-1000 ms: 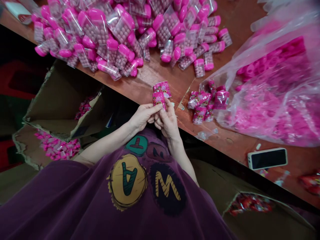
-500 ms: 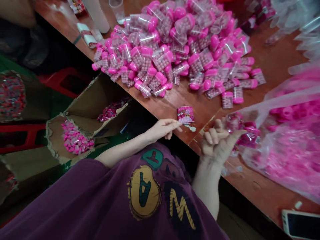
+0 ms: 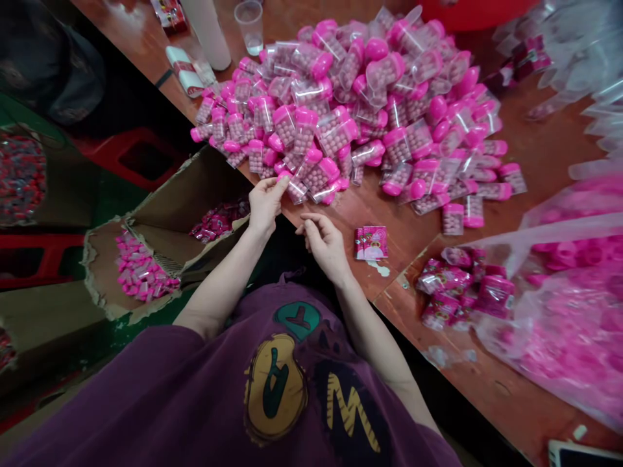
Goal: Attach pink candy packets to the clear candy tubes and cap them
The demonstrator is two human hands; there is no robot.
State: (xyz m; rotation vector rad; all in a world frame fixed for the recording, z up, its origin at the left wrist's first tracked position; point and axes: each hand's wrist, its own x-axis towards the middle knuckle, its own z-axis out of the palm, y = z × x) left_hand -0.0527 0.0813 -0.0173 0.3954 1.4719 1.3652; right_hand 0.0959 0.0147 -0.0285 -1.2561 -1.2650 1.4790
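My left hand is at the near edge of a heap of small clear bottles with pink caps and pale pink balls inside. Its thumb and forefinger close on the pink cap of one candy bottle, which still lies against the heap. Beside it my right hand hovers at the table edge, fingers loosely bent and apart, with nothing visible in them. To its right lies a small stack of pink printed cards. Shiny pink packets sit farther right.
A clear bag of pink caps lies on the right of the table. Cardboard boxes with pink goods stand below the edge on the left. A plastic cup and a white roll stand at the back; a phone is bottom right.
My left hand has gone from the stack of cards to a bottle at the heap's edge. My right hand has left the shiny packets and come left, close to my left hand.
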